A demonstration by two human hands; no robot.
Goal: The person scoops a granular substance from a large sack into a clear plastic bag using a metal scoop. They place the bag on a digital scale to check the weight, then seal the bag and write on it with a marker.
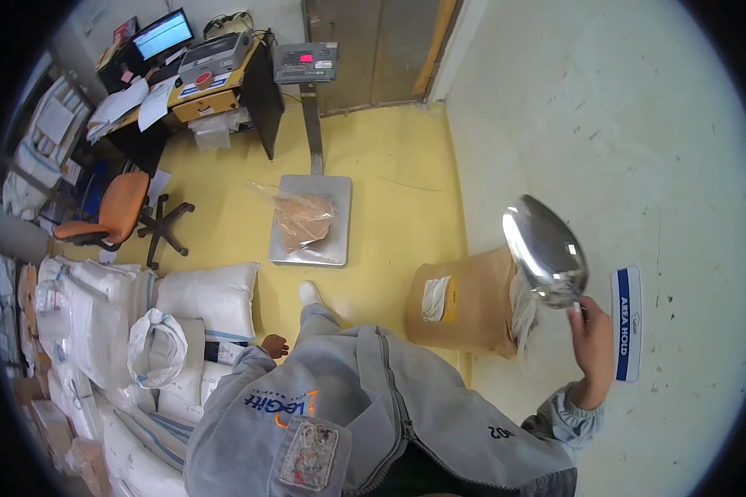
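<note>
My right hand (592, 340) is closed round the handle of a shiny metal scoop (545, 248), raised near the wall. Just left of the scoop stands a big brown paper sack (456, 306) with its top rolled open; its contents are hidden from here. My left hand (275, 345) hangs low beside my body with nothing in it, its fingers loosely apart. Ahead of me, a clear plastic bag of brown powder (303, 219) lies on the metal platform of a floor scale (307, 255). The scale's display box (306, 63) sits on a post behind it.
White sacks (209, 300) are piled on my left, one with an open mouth (157, 348). Beyond them stands an orange swivel chair (124, 207) and a desk (261, 108) with a monitor (163, 35) and printer (215, 55). A pale wall (605, 124) bounds the right side.
</note>
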